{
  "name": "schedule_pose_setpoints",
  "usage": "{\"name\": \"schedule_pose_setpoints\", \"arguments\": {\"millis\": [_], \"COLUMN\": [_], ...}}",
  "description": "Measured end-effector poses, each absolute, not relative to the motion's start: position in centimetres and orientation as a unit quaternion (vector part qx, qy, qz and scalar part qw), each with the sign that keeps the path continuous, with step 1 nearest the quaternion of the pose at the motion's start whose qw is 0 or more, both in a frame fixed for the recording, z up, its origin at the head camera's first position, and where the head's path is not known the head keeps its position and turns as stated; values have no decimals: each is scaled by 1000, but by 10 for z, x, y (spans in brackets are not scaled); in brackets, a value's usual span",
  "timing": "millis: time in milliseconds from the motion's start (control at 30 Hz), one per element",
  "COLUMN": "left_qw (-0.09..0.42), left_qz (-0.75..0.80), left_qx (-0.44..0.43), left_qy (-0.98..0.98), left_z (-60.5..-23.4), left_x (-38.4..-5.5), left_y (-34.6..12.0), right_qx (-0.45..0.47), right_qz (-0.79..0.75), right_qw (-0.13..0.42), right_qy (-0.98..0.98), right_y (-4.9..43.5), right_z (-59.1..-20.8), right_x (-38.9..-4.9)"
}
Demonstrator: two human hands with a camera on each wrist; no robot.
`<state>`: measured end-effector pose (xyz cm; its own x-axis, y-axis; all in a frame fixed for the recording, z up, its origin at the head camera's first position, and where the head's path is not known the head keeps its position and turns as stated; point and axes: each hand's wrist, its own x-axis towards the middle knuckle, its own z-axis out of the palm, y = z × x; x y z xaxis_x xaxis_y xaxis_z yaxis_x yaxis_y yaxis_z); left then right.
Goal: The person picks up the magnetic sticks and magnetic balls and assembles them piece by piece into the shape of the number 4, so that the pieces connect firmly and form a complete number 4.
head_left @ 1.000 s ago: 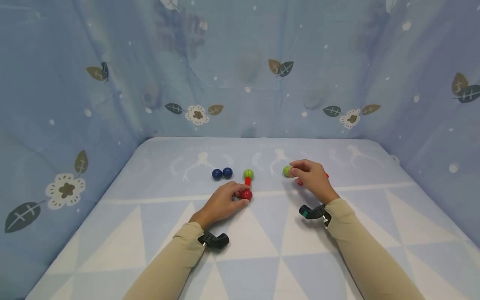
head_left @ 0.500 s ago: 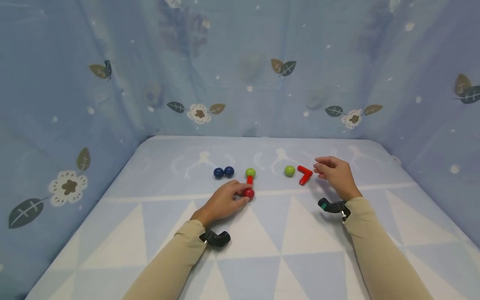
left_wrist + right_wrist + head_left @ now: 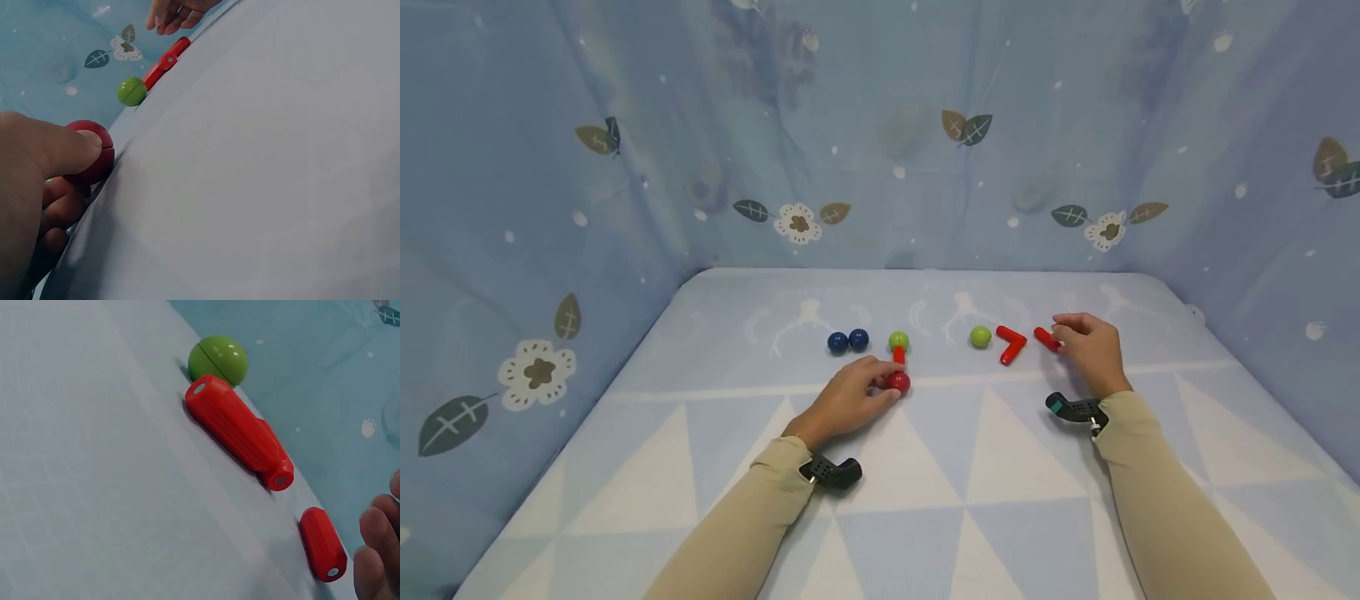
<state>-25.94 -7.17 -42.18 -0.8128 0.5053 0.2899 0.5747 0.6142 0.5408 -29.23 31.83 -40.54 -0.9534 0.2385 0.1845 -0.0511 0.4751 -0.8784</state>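
My left hand (image 3: 844,402) pinches a red ball (image 3: 898,382) on the table, with the thumb across it in the left wrist view. From that ball a short red rod (image 3: 898,356) reaches to a green ball (image 3: 898,340). My right hand (image 3: 1092,350) is beside a loose red rod (image 3: 1046,338). In the right wrist view this rod (image 3: 323,545) lies on the table with a silver disc at its end, and the fingers (image 3: 378,531) are apart from it. Left of it, two red rods (image 3: 1012,342) meet in a V near another green ball (image 3: 981,337).
Two dark blue balls (image 3: 848,341) sit side by side left of the red-and-green piece. A patterned cloth covers the table (image 3: 917,533). Blue curtain (image 3: 880,150) stands along the back and both sides. Each wrist wears a black camera band (image 3: 831,472).
My right hand has moved right, from the green ball past the V of red rods to the right side of the loose rod, which now shows clearly. My left hand stays at the red ball.
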Motion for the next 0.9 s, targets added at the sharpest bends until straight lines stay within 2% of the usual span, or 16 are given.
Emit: {"name": "schedule_pose_setpoints", "arguments": {"millis": [133,333,500,900], "left_qw": [48,44,40,44], "left_qz": [-323,-324,-323,-325], "left_qx": [-298,-290,-291,-293], "left_qy": [-897,-900,-900,-898], "left_z": [-420,-420,-422,-420], "left_x": [-260,-260,-261,-262], "left_y": [-71,-71,-70,-70], "right_qx": [-71,-67,-73,-49], "right_qz": [484,472,446,382], "right_qw": [148,99,81,97], "right_qy": [-859,-874,-888,-918], "right_y": [323,324,325,324], "right_z": [-407,-414,-419,-420], "right_x": [-296,-299,-298,-300]}}
